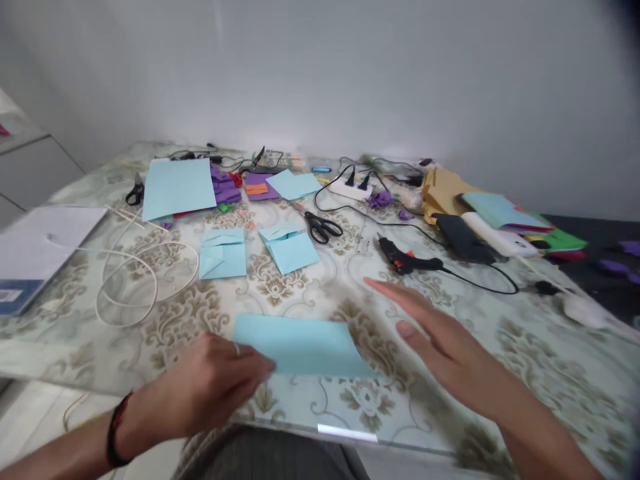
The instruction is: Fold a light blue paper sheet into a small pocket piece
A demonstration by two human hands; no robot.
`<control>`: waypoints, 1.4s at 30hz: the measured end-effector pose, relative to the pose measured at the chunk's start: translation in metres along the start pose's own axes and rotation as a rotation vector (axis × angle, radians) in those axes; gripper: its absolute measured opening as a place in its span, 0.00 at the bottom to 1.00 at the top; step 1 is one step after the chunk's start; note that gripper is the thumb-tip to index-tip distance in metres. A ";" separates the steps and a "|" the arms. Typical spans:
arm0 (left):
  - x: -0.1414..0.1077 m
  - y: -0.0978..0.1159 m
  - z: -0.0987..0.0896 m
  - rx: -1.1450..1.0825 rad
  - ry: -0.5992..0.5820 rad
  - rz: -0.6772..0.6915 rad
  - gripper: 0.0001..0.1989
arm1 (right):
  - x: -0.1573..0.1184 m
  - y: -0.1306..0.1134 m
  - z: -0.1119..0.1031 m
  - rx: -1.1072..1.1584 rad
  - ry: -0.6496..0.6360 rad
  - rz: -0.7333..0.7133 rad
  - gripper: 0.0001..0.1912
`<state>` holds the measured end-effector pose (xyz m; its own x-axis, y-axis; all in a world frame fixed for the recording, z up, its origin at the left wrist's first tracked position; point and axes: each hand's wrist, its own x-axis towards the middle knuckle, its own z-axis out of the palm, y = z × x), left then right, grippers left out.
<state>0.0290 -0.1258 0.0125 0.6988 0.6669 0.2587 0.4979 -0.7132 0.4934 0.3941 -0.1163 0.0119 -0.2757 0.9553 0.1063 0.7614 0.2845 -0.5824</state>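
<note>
A light blue paper (305, 345) lies near the table's front edge, with a straight upper edge and a slanted right side. At its lower left, my left hand (220, 377) presses on the paper with its fingers closed together; a ring and a dark wristband show on it. To the right of the paper, my right hand (440, 340) is raised a little over the table, fingers stretched out, holding nothing. Two folded light blue paper pieces, one on the left (223, 255) and one on the right (289, 249), lie farther back.
Black scissors (324, 228) and a black glue gun (407, 258) with its cord lie mid-table. A white cable (155, 280) loops at left beside a notebook (45, 247). Blue and purple papers, a power strip (351, 188) and a yellow envelope (447, 190) sit behind.
</note>
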 end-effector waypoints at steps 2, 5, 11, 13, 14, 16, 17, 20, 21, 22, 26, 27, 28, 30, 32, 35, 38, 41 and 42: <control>0.016 -0.008 -0.019 -0.041 0.124 -0.167 0.09 | 0.018 -0.006 -0.006 0.162 0.183 0.000 0.25; 0.040 -0.021 -0.028 -0.099 0.452 -0.355 0.14 | 0.048 -0.021 0.001 0.497 0.241 0.010 0.28; 0.059 -0.044 0.013 -0.457 0.482 -0.526 0.12 | 0.079 -0.048 0.030 0.869 -0.007 0.025 0.27; 0.060 -0.051 0.018 -0.555 0.339 -0.459 0.12 | 0.078 -0.047 0.034 0.825 0.065 0.088 0.23; 0.061 -0.054 0.017 -0.622 0.268 -0.387 0.12 | 0.077 -0.045 0.034 0.803 0.069 0.116 0.22; 0.067 -0.061 0.005 -0.692 0.173 -0.296 0.17 | 0.074 -0.039 0.035 0.727 0.060 0.147 0.25; 0.071 -0.064 -0.003 -0.695 0.157 -0.285 0.21 | 0.073 -0.035 0.035 0.669 0.036 0.145 0.26; 0.083 -0.067 -0.027 -0.512 0.211 -0.270 0.24 | 0.068 -0.031 0.034 0.468 -0.109 0.068 0.25; 0.085 -0.066 -0.032 -0.469 0.181 -0.259 0.23 | 0.066 -0.031 0.034 0.407 -0.158 0.037 0.23; 0.087 -0.065 -0.035 -0.439 0.110 -0.278 0.20 | 0.063 -0.032 0.034 0.350 -0.179 0.008 0.22; 0.083 -0.055 -0.029 -0.361 -0.045 -0.349 0.11 | 0.054 -0.039 0.037 0.188 -0.197 -0.079 0.21; 0.081 -0.053 -0.026 -0.369 -0.049 -0.351 0.11 | 0.053 -0.040 0.039 0.163 -0.213 -0.102 0.21; 0.080 -0.051 -0.023 -0.380 -0.050 -0.349 0.10 | 0.052 -0.040 0.041 0.148 -0.234 -0.128 0.21; 0.078 -0.049 -0.019 -0.400 -0.053 -0.330 0.10 | 0.051 -0.040 0.046 0.142 -0.270 -0.183 0.21; 0.077 -0.049 -0.018 -0.409 -0.045 -0.305 0.08 | 0.050 -0.040 0.050 0.156 -0.294 -0.222 0.20; 0.076 -0.050 -0.019 -0.432 -0.025 -0.294 0.07 | 0.050 -0.039 0.051 0.172 -0.305 -0.236 0.20; 0.075 -0.049 -0.019 -0.421 -0.048 -0.300 0.06 | 0.051 -0.038 0.048 0.154 -0.285 -0.220 0.20; 0.074 -0.047 -0.018 -0.349 -0.092 -0.280 0.09 | 0.052 -0.039 0.047 0.119 -0.321 -0.213 0.20; 0.075 -0.047 -0.017 -0.329 -0.111 -0.269 0.09 | 0.052 -0.039 0.047 0.106 -0.337 -0.217 0.19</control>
<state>0.0490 -0.0386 0.0230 0.6267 0.7793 0.0025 0.4922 -0.3983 0.7740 0.3220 -0.0811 0.0020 -0.6137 0.7891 -0.0239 0.6042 0.4500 -0.6576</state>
